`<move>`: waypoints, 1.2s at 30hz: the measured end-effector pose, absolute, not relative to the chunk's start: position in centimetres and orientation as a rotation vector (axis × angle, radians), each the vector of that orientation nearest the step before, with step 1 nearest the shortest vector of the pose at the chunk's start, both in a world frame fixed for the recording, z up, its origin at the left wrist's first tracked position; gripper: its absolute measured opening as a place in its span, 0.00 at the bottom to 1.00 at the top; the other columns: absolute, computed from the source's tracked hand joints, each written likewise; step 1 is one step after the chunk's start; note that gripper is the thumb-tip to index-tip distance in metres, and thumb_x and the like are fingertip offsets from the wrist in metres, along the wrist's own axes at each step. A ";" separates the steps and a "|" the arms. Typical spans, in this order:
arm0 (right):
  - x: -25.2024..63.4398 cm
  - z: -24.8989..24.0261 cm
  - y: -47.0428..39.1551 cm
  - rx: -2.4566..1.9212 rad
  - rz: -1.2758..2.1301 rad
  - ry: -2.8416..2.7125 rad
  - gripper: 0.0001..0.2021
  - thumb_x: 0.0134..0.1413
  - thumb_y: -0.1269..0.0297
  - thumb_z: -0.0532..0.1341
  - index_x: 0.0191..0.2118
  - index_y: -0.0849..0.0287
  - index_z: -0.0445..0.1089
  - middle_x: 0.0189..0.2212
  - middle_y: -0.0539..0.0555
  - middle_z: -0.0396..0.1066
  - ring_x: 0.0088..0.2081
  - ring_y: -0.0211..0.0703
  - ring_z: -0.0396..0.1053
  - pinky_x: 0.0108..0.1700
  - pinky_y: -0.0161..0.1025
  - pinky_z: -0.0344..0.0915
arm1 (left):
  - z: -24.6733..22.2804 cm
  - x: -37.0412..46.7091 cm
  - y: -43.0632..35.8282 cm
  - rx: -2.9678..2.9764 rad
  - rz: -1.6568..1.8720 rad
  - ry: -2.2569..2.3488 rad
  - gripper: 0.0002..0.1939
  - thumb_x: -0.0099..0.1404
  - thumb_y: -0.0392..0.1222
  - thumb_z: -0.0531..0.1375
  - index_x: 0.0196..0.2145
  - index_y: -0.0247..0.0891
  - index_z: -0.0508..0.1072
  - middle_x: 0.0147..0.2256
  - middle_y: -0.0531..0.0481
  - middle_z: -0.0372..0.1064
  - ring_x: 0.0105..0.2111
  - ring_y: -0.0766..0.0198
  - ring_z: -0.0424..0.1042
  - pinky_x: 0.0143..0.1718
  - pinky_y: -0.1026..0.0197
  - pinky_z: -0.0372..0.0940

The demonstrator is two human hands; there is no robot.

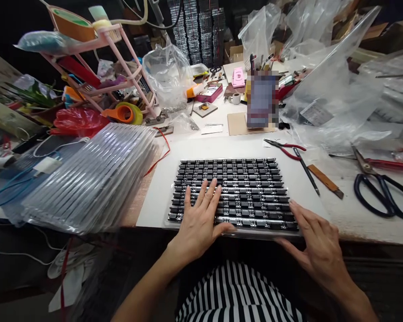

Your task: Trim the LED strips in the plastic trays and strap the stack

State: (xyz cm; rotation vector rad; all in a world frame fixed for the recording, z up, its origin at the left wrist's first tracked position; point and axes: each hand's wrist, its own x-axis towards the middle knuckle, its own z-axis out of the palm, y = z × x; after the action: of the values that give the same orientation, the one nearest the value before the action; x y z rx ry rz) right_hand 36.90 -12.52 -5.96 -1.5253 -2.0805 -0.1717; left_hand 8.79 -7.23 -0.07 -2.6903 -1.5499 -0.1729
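Left fingers (209,193) on tray (258,232), bagged label (316,112) illegible

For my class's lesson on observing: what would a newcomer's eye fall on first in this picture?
Probably the tray of black parts, in the middle, with the left hand spread on it and the right hand at its right side. Next, perhaps, the striped shirt below, the stack of clear plastic on the left and the big scissors at far right.
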 end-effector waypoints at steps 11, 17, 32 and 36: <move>36.8 -6.2 -12.4 -1.516 -0.140 -2.065 0.38 0.56 0.56 0.60 0.67 0.57 0.44 0.57 0.62 0.62 0.53 0.54 0.63 0.50 0.48 0.58 | -0.1 9.8 -7.1 -2.738 -0.128 -1.494 0.42 0.64 0.65 0.44 0.65 0.33 0.45 0.66 0.40 0.40 0.66 0.48 0.36 0.62 0.33 0.32; 36.8 -6.2 -12.5 -1.533 -0.120 -2.061 0.38 0.55 0.56 0.61 0.67 0.56 0.43 0.57 0.62 0.62 0.54 0.54 0.62 0.51 0.48 0.57 | -0.2 11.0 -8.7 -2.877 -0.097 -1.309 0.46 0.61 0.69 0.42 0.65 0.32 0.45 0.65 0.40 0.43 0.66 0.48 0.39 0.62 0.33 0.29; 36.6 -5.8 -12.5 -1.541 -0.125 -2.080 0.38 0.56 0.57 0.60 0.67 0.61 0.43 0.58 0.63 0.60 0.55 0.54 0.59 0.52 0.50 0.57 | -0.5 13.6 -7.9 -2.844 -0.135 -1.191 0.46 0.61 0.69 0.40 0.64 0.30 0.48 0.65 0.44 0.42 0.66 0.49 0.38 0.62 0.35 0.22; 36.6 -5.9 -12.4 -1.534 -0.131 -2.075 0.39 0.56 0.56 0.61 0.67 0.61 0.43 0.58 0.64 0.60 0.56 0.55 0.58 0.52 0.50 0.56 | -0.7 14.5 -7.9 -2.872 -0.136 -1.170 0.46 0.61 0.69 0.40 0.64 0.31 0.47 0.66 0.46 0.39 0.66 0.51 0.38 0.62 0.35 0.22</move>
State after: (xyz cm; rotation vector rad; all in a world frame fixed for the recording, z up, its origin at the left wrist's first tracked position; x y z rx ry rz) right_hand 36.59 -12.43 -5.90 -1.5343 -2.0752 -0.1306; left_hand 14.49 -7.86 -0.68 -2.8717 -1.1696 -0.1358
